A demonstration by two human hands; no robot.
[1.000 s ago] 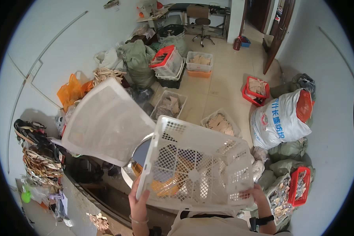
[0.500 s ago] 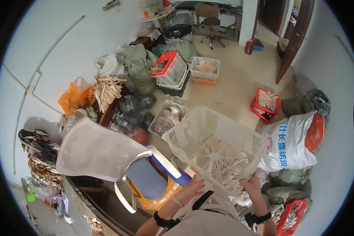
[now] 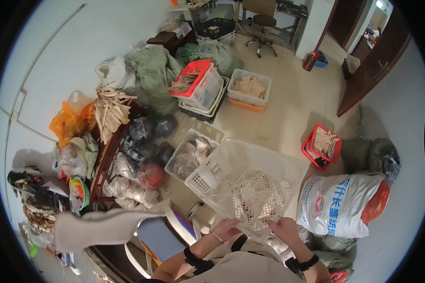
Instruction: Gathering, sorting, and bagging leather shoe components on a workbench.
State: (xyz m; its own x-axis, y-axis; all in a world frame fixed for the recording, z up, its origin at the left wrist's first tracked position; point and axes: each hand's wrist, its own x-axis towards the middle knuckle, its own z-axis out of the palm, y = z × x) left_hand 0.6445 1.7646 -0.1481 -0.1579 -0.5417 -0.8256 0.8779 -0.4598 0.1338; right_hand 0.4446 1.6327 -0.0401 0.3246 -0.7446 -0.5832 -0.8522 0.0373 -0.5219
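Note:
A white plastic basket (image 3: 264, 155) with perforated walls and a radial lattice floor is held tilted in front of me. My left hand (image 3: 226, 229) is closed on its near rim, left of the middle. Close to the near right corner, my right hand (image 3: 284, 229) grips the same rim, thumb on top. Pale pieces show at the lattice floor; whether they lie inside or beneath is unclear. To the left of my left forearm stands a chair with a grey seat (image 3: 163, 240) and a pale backrest (image 3: 99, 228).
Beyond the basket sits a clear bin (image 3: 190, 158) of bagged pieces. Stacked crates with a red-rimmed basket (image 3: 193, 80) stand farther back. Red baskets (image 3: 322, 144) and a big white sack (image 3: 340, 205) lie right. Dark bags (image 3: 144, 137) crowd the left.
My left hand, open beside the basket before, has moved right and closed on its near rim. My right hand keeps its grip. The view has shifted, and the chair's backrest appears lower.

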